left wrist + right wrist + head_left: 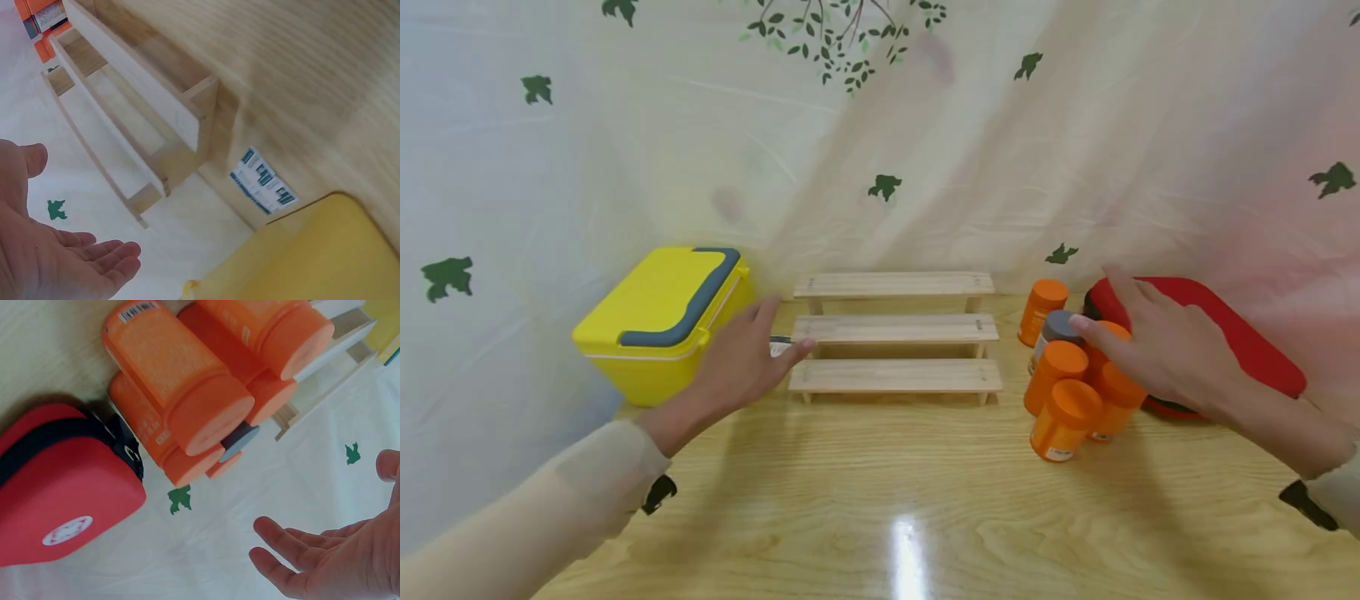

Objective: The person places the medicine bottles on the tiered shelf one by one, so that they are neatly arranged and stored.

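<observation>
- Pale cloth (880, 125) printed with green leaves and birds hangs behind a light wood-grained table (820, 500) in the head view.
- At the left of the table sits a yellow lidded box (647, 300) with a blue-grey handle; the left hand (741, 354), fingers straight and thumb spread, is near its right side, holding nothing.
- Mid-table stands a pale wooden three-step rack (895, 328).
- Right of it, orange cylindrical bottles (1066, 412) with orange caps stand upright in a cluster with one grey-capped bottle (1058, 325). Over them is the right hand (1176, 346), loosely spread and gripping nothing, before a rounded red case (1217, 321).
- From the left wrist, a white-and-green printed label (262, 178) shows between rack and box; the hand is apart from both.
- From the right wrist, the bottles crowd beside the case, which bears a white oval emblem (67, 530); the relaxed fingers are clear of them.
</observation>
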Available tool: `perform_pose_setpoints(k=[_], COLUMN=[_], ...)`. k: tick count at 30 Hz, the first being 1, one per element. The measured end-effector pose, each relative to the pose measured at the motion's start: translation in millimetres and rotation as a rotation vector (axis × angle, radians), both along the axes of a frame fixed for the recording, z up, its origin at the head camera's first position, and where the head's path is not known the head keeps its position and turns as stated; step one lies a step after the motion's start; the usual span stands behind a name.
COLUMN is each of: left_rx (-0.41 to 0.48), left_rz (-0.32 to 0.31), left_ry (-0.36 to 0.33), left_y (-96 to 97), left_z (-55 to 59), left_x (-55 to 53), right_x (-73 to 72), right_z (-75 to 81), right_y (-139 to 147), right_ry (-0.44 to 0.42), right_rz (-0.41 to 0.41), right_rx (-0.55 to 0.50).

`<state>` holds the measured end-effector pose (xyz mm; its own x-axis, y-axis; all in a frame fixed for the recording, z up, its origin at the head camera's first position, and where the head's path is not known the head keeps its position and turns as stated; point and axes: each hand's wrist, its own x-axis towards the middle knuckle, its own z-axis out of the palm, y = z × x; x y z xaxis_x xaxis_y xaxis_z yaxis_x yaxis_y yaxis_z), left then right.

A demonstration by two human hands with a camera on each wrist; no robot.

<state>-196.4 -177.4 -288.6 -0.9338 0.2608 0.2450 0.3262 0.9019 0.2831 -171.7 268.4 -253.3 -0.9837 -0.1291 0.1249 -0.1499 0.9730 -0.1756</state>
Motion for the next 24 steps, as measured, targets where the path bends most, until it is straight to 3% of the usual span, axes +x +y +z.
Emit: perform_pose_setpoints(k=[7, 14, 18, 24], left_rx=[0.133, 0.235, 0.262, 0.309], left_rz=[0.021, 0.08, 0.086, 0.056], left_ry=[-0.14, -0.291, -0.309, -0.293], left_y=[-5.8, -9.2, -9.1, -9.9], left_z=[-17.9, -33.1, -37.6, -44.2], left_x=[-0.1, -1.4, -3.3, -6.8], right_x=[12.2, 23.2, 29.6, 35.0], right_z=[-5.5, -10.5, -14.8, -23.7], right_y=[7, 7, 8, 8], right_ry=[-0.052, -0.096, -0.086, -0.094], right_rz=[-0.013, 0.009, 0.026, 0.013], right_rx=[-0.099, -0.223, -0.295, -0.318])
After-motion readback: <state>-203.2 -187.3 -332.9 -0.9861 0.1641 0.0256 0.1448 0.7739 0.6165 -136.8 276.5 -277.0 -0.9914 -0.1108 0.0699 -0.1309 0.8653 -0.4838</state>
